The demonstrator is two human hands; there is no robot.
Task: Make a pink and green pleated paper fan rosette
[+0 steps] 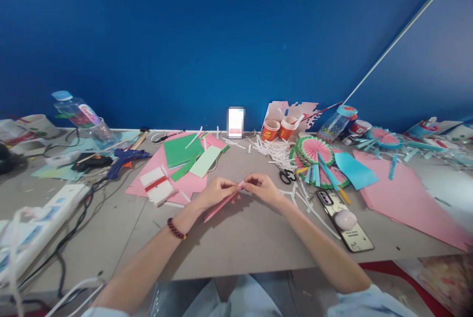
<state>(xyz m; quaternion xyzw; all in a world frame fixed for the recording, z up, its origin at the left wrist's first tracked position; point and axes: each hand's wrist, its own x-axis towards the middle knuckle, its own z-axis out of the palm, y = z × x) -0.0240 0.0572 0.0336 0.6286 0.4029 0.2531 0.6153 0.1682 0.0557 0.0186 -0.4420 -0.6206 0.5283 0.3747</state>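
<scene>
Above the middle of the table, a narrow folded strip of pink paper (221, 205) slants down to the left from my fingertips. My left hand (218, 192) pinches it near its upper end, thumb on top. My right hand (263, 188) is closed on the same end, its fingertips almost meeting the left ones. The fingers partly cover the fold there. Left of my hands lie pink sheets (138, 186), green paper (183, 149), a pale green strip (206, 160) and a white packet with a red band (157, 185). Black-handled scissors (287, 176) rest just beyond my right hand.
Pleated watermelon paper fans (316, 152), blue paper (354, 169) and a phone (345, 221) with a white rounded object on it lie right. Red paper cups (271, 130) and white paper scraps (275, 152) are behind. A blue glue gun (127, 158), bottle (79, 112) and power strip (48, 223) sit left.
</scene>
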